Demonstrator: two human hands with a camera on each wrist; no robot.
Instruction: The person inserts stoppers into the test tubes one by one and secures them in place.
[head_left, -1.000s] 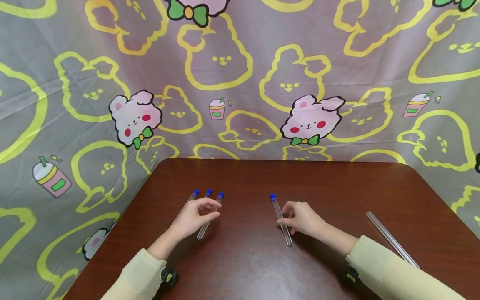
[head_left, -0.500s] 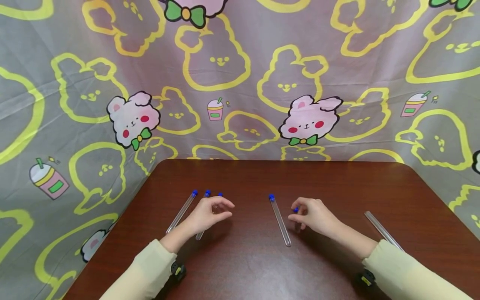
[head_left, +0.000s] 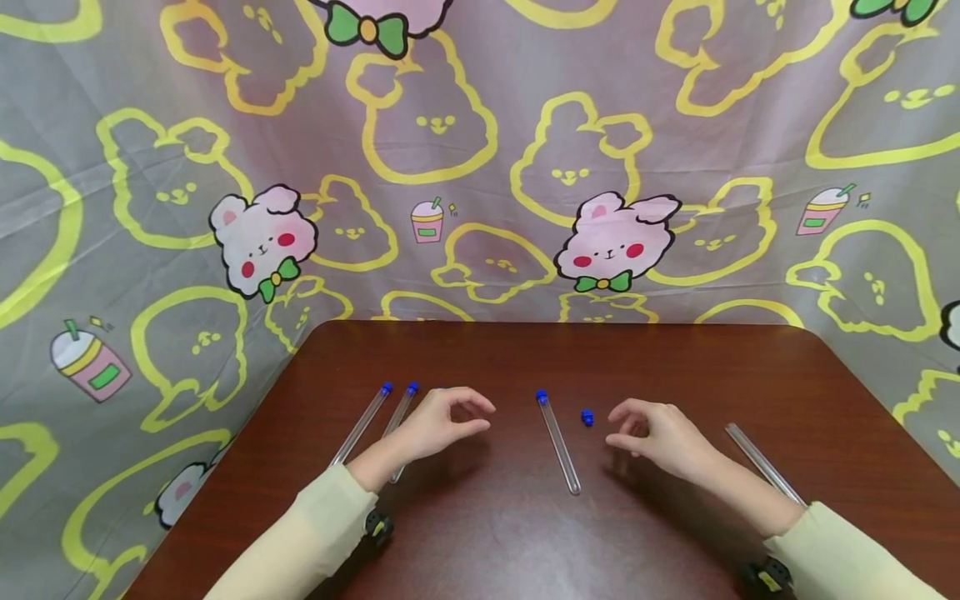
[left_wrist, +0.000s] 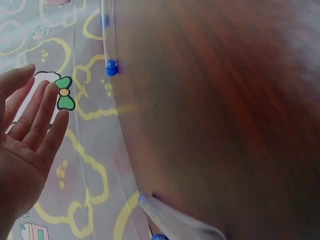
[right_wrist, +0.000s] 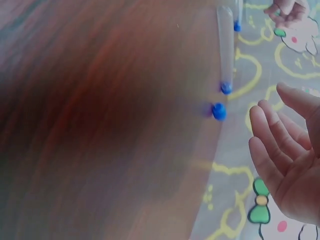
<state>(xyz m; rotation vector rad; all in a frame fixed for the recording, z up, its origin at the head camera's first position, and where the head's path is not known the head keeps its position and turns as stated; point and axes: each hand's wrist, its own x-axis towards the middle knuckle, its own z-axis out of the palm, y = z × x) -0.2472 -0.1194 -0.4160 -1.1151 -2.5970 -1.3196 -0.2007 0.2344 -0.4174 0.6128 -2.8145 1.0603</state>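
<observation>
My left hand (head_left: 442,423) hovers over the table with fingers loosely curved, holding nothing. It covers most of one test tube; two more blue-capped test tubes, a left one (head_left: 362,425) and a second one (head_left: 400,410), lie partly hidden by the left hand and arm. Between the hands lies another capped test tube (head_left: 560,446). A loose blue cap (head_left: 587,417) sits just left of my right hand (head_left: 663,433), whose relaxed fingers hold nothing and stay apart from it. The right wrist view shows this cap (right_wrist: 219,111) beside the capped end of the middle tube (right_wrist: 226,55).
A clear tube (head_left: 765,463) with no cap in sight lies at the right, partly hidden by the right forearm. The dark brown table (head_left: 480,350) ends at a printed curtain (head_left: 480,192) along the back and sides.
My right hand has moved right, away from the middle tube, and the blue cap seen at its fingers now lies alone on the table. My left hand has drifted right over the left tubes.
</observation>
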